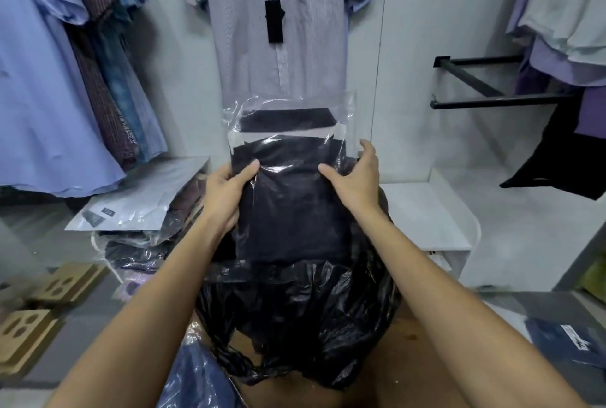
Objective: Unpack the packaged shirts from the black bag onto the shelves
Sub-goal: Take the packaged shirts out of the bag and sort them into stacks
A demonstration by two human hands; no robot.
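Head view, looking down, close in

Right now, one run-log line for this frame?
step: lifting packaged shirt from black bag | left hand: gripping | right hand: gripping | shelf stack: waiting

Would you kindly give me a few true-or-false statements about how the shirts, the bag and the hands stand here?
1. Both hands hold the dark packaged shirt. True: left hand and right hand grip its sides.
2. The packaged shirt is fully clear of the black bag. False: its lower end is at the bag's mouth.
3. A stack of packaged shirts lies on the left shelf. True.
4. The right shelf holds a stack too. False: no stack shows there.
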